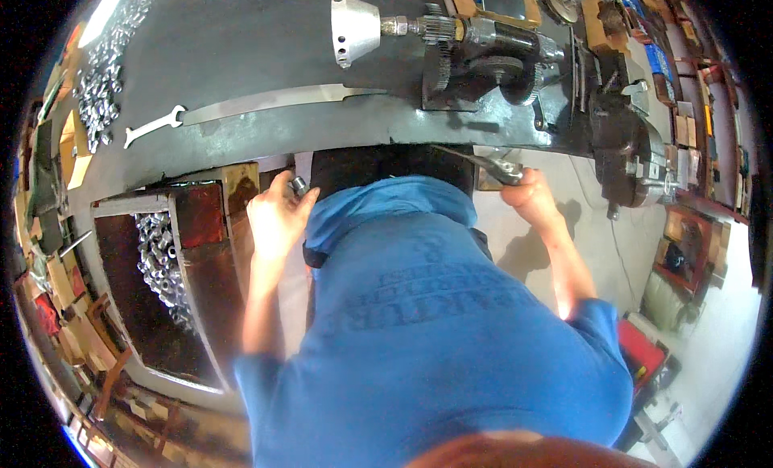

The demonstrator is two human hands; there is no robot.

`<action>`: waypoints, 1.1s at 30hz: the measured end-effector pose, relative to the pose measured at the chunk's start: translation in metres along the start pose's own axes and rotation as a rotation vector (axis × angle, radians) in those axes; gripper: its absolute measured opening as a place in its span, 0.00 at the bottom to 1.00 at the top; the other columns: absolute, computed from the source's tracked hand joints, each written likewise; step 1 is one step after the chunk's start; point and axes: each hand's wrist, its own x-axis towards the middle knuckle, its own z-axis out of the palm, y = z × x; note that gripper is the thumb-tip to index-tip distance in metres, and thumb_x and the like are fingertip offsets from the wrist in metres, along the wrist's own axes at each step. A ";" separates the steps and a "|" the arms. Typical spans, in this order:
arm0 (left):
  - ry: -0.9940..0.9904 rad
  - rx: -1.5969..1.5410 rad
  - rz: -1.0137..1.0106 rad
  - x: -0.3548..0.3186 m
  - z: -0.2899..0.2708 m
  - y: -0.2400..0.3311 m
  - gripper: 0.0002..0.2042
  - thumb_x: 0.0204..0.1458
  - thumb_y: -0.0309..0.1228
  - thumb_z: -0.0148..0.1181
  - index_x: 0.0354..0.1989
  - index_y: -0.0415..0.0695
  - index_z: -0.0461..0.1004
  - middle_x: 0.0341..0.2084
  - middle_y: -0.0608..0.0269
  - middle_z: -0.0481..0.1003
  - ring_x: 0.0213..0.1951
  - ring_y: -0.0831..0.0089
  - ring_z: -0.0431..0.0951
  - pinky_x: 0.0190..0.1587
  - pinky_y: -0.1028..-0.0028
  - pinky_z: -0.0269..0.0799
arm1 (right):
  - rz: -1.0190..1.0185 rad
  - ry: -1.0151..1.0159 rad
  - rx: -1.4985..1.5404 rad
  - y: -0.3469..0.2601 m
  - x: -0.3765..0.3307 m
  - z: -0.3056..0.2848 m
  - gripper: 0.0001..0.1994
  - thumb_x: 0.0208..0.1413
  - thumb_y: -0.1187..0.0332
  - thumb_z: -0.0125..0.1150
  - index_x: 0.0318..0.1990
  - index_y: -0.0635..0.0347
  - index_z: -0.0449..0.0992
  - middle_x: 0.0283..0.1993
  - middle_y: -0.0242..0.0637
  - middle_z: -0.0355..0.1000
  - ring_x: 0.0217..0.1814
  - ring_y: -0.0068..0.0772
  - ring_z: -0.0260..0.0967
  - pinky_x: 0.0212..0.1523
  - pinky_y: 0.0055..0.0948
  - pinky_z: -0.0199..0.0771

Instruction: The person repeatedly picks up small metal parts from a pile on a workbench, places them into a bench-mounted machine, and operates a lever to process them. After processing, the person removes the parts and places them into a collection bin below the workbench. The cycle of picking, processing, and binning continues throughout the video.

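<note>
Between the thumb and fingers of my left hand [276,210] is a small shiny metal cylinder [299,184], with a darker end. It is held just off the near edge of the bench, to the left of my lap. My right hand [529,196] is closed round the grip of a long, thin-tipped metal tool [498,168]. Its exact kind is unclear. The tip points left along the bench edge, and the two hands are well apart. Many similar small metal pieces [157,259] fill part of a box at my left.
On the dark bench [266,49] lie an open-end wrench [153,127], a long flat metal blade [266,103] and a heap of metal pieces [101,98]. A geared machine [483,57] with a silver cone [354,31] stands at the back. A vise [632,154] sits at the right corner.
</note>
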 end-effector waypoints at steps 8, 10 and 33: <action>-0.030 -0.163 0.009 0.005 0.018 0.001 0.15 0.34 0.31 0.66 0.29 0.40 0.69 0.15 0.57 0.72 0.20 0.63 0.75 0.24 0.69 0.69 | -0.036 0.027 -0.006 0.005 -0.018 -0.017 0.11 0.34 0.70 0.49 0.21 0.74 0.67 0.16 0.48 0.66 0.19 0.33 0.63 0.21 0.34 0.63; -0.081 -0.165 -0.028 0.005 0.016 0.005 0.15 0.33 0.29 0.66 0.30 0.40 0.69 0.16 0.56 0.72 0.21 0.63 0.75 0.25 0.69 0.69 | 0.000 0.026 0.028 -0.007 -0.022 -0.022 0.11 0.34 0.70 0.49 0.23 0.73 0.67 0.18 0.48 0.67 0.20 0.32 0.64 0.23 0.34 0.64; -0.145 0.009 -0.006 0.005 0.018 -0.012 0.15 0.33 0.25 0.64 0.29 0.40 0.65 0.22 0.51 0.71 0.25 0.54 0.73 0.27 0.64 0.68 | -0.602 -0.158 -0.093 -0.040 -0.002 0.038 0.09 0.25 0.68 0.55 0.12 0.64 0.65 0.19 0.51 0.64 0.24 0.56 0.63 0.21 0.44 0.62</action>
